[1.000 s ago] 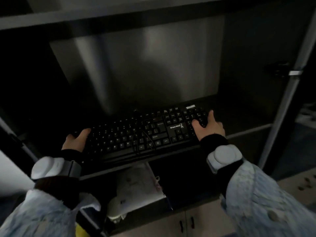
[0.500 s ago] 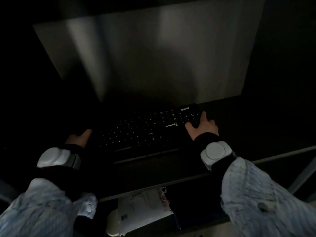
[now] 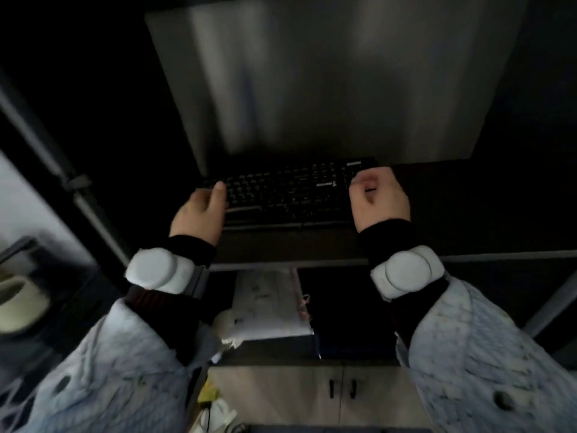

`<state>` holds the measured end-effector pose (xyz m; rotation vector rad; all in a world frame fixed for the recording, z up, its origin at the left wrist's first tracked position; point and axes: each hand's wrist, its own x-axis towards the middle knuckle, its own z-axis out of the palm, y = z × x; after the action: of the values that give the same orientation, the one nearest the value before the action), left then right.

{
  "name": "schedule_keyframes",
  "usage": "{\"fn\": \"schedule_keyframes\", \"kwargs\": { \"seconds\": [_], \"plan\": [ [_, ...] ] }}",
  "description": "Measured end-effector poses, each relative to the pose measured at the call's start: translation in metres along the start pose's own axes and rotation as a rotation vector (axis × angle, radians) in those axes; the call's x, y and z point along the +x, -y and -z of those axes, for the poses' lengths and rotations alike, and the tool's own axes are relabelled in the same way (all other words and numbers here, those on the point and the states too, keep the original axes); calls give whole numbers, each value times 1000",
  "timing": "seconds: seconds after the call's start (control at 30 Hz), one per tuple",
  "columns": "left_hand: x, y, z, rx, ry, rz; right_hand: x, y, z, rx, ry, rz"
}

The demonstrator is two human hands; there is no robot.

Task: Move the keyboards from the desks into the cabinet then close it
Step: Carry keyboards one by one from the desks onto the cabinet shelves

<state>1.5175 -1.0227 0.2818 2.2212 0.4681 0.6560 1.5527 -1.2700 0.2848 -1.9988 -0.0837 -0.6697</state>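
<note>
Black keyboard (image 3: pixel 290 192) lies flat on dark cabinet shelf (image 3: pixel 281 245), far edge near grey back panel (image 3: pixel 327 76). Left hand (image 3: pixel 199 214) at keyboard's left end, thumb resting on keys, other fingers hidden beyond edge; grasp cannot be told. Right hand (image 3: pixel 379 200) at right end, fingers curled loosely inward, holding nothing visible, apparently off keyboard. White bands (image 3: pixel 406 271) on both wrists, pale fuzzy sleeves (image 3: pixel 487 364). Lower shelf holds stack of papers (image 3: pixel 268 304). Below, closed pale doors with two small dark handles (image 3: pixel 342 389).
</note>
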Motion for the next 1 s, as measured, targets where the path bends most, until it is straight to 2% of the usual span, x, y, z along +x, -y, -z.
{"fn": "schedule_keyframes", "kwargs": {
  "seconds": [0.1, 0.37, 0.47, 0.6, 0.7, 0.83, 1.0],
  "plan": [
    [-87, 4, 9, -165, 124, 91, -49, 7, 12, 5, 180, 57],
    [-317, 57, 78, -192, 62, 543, -231, 33, 33, 39, 750, 136],
    [-371, 74, 124, -190, -84, 638, -302, 63, 35, 100, 956, 246],
    [-426, 93, 175, -78, -175, 700, -372, 99, 32, 172, 1094, 365],
    [-496, 125, 240, -56, -325, 791, -459, 154, 27, 217, 1267, 480],
    [-579, 167, 321, -50, -464, 920, -564, 219, 13, 269, 1421, 563],
    [-676, 234, 437, -27, -603, 1025, -720, 303, -5, 320, 1532, 653]
  ]
}}
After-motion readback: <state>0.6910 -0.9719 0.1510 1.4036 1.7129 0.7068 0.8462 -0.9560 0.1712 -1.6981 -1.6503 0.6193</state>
